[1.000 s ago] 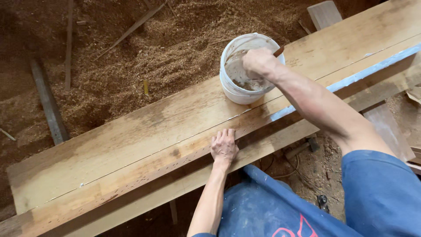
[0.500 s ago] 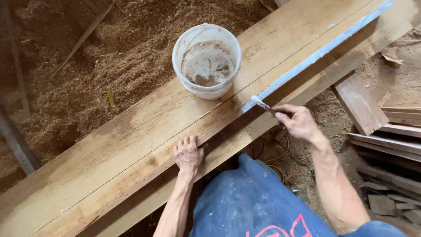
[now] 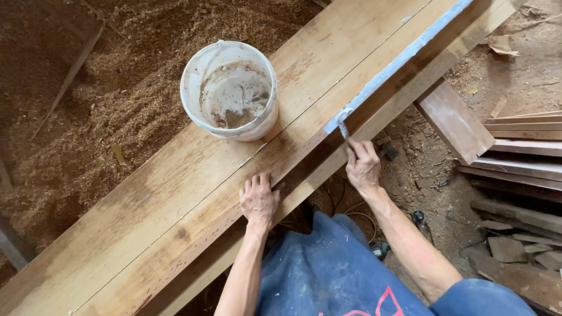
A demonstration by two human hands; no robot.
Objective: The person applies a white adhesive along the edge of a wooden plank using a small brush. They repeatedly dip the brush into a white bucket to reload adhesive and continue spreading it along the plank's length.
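**Even daylight, sharp centre, dim upper left**

Soft, diffuse light falls from above; the plank point(image 3: 175, 193) and white bucket point(image 3: 229, 88) read crisply without glare. Shadows stay faint beneath both hands. The sawdust heap point(image 3: 88, 88) darkens toward the upper-left corner. Slight wide-angle stretching shows at the frame edges.

A white bucket point(image 3: 229, 90) is seen, its inside smeared brown and grey. The planks point(image 3: 193, 175) are golden brown, marked by darker stains and rows of small dark specks. A pale grey-white stripe of filler point(image 3: 398, 61) is laid along one plank's edge. The sawdust point(image 3: 117, 93) is reddish brown. Blue clothing point(image 3: 316, 275) is flecked with white and printed in red. The stacked boards point(image 3: 527, 152) are reddish brown.
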